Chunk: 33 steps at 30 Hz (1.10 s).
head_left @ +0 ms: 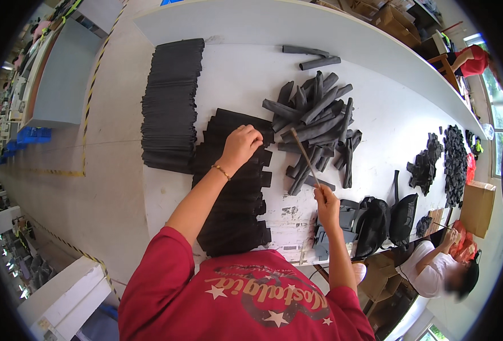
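My left hand [242, 146] is over the near stack of black fabric pieces [223, 204], its fingers curled at the edge of the topmost pieces. What its fingertips pinch, if anything, is hidden. In my right hand [327, 206] is one end of a thin, straight stick [305, 156]. The stick points away and left, its far end over a loose heap of dark grey rolled fabric tubes [319, 113]. Left of the heap, a long row of flat dark grey fabric pieces [170, 102] lies overlapped on the white table [234, 62].
Black bags [376, 221] lie at the table's near right edge. Farther right are piles of small black pieces [455, 165] and a cardboard box [477, 207]. A person in white [427, 264] works at lower right. A raised white panel [342, 34] bounds the far side.
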{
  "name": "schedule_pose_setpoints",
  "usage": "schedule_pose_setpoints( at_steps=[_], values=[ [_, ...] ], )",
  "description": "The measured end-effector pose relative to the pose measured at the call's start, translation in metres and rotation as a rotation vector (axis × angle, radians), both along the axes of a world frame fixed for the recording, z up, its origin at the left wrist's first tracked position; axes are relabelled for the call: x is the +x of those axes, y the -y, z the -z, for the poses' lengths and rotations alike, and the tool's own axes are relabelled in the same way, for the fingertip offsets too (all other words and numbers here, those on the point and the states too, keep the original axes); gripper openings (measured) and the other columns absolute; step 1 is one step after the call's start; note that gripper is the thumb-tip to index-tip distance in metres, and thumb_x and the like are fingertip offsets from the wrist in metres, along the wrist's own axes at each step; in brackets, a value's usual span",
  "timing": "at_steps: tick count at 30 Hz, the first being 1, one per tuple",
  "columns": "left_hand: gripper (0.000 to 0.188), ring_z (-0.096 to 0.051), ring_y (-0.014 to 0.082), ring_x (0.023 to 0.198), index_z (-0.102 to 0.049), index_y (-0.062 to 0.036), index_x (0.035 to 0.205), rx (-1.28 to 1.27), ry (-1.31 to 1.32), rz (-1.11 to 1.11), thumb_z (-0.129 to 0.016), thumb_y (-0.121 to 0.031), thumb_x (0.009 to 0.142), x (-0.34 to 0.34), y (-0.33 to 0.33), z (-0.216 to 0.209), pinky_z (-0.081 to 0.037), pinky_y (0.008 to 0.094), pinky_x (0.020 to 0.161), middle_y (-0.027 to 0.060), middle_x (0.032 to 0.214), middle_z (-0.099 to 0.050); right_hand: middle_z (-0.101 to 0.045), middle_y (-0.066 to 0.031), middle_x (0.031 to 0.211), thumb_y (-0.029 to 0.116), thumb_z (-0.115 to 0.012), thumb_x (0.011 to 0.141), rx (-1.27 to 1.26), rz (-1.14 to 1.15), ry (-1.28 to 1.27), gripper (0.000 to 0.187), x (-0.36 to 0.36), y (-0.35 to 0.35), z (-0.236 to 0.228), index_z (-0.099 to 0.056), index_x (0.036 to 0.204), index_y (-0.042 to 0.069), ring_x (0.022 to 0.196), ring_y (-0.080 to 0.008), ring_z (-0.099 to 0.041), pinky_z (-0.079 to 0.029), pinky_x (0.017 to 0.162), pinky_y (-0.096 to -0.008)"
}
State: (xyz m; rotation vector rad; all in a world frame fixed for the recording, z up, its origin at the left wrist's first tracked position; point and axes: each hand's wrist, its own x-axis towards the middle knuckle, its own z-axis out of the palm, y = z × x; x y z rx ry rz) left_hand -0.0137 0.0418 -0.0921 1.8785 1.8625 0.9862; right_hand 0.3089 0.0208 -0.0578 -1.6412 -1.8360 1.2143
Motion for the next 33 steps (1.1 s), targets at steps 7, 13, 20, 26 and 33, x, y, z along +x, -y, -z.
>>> schedule_pose_setpoints(
  at_steps=[7, 13, 20, 26, 33],
  values=[
    [0.014, -0.058, 0.0261, 0.082, -0.066, -0.0073, 0.078, -0.305, -0.127, 0.162, -0.072, -0.019, 0.073, -0.010, 0.021, 0.011, -0.049, 0.0364, 0.075, 0.0074, 0.082, -0.062, -0.063, -0.0156, 0.081, 0.013, -0.060, 0.089, -0.041, -0.161, 0.038, 0.020, 0.005, 0.015, 0.005, -0.062, 0.105, 0.000, 0.066, -0.0243, -0.059, -0.046, 0.063, -0.0321],
    [0.018, -0.059, 0.0291, 0.086, -0.068, -0.0055, 0.083, -0.448, -0.099, 0.098, -0.074, -0.018, 0.071, -0.013, 0.026, 0.036, -0.049, 0.0382, 0.078, 0.0101, 0.087, -0.063, -0.064, -0.0174, 0.084, 0.013, -0.060, 0.088, -0.045, -0.200, 0.060, 0.020, 0.003, 0.017, -0.001, -0.062, 0.104, 0.001, 0.070, -0.0298, -0.062, -0.047, 0.064, -0.0341],
    [0.029, -0.056, 0.0228, 0.076, -0.058, -0.0031, 0.080, -0.437, 0.275, 0.077, -0.078, -0.018, 0.064, -0.034, 0.035, 0.006, -0.047, 0.0344, 0.070, 0.0089, 0.078, -0.058, -0.064, -0.0160, 0.082, 0.013, -0.062, 0.087, -0.082, -0.243, 0.010, 0.021, -0.001, 0.019, -0.015, -0.063, 0.105, 0.000, 0.065, -0.0227, -0.059, -0.046, 0.063, -0.0312],
    [0.038, -0.049, 0.0148, 0.076, -0.058, -0.0032, 0.093, -0.528, 0.467, -0.004, -0.079, -0.027, 0.072, -0.034, 0.055, -0.032, -0.044, 0.0259, 0.071, 0.0032, 0.082, -0.052, -0.060, -0.0107, 0.074, 0.012, -0.061, 0.088, -0.130, -0.218, -0.087, 0.023, -0.001, 0.024, -0.024, -0.063, 0.107, 0.000, 0.061, -0.0126, -0.048, -0.042, 0.060, -0.0267],
    [0.025, -0.043, 0.0088, 0.078, -0.057, -0.0061, 0.089, -0.279, 0.757, -0.112, -0.055, -0.031, 0.092, -0.043, 0.082, 0.000, -0.038, 0.0218, 0.075, -0.0006, 0.083, -0.049, -0.059, -0.0106, 0.072, 0.012, -0.061, 0.088, -0.110, -0.246, -0.068, 0.023, -0.003, 0.035, -0.033, -0.063, 0.107, 0.000, 0.060, -0.0128, -0.048, -0.041, 0.058, -0.0271]
  ],
)
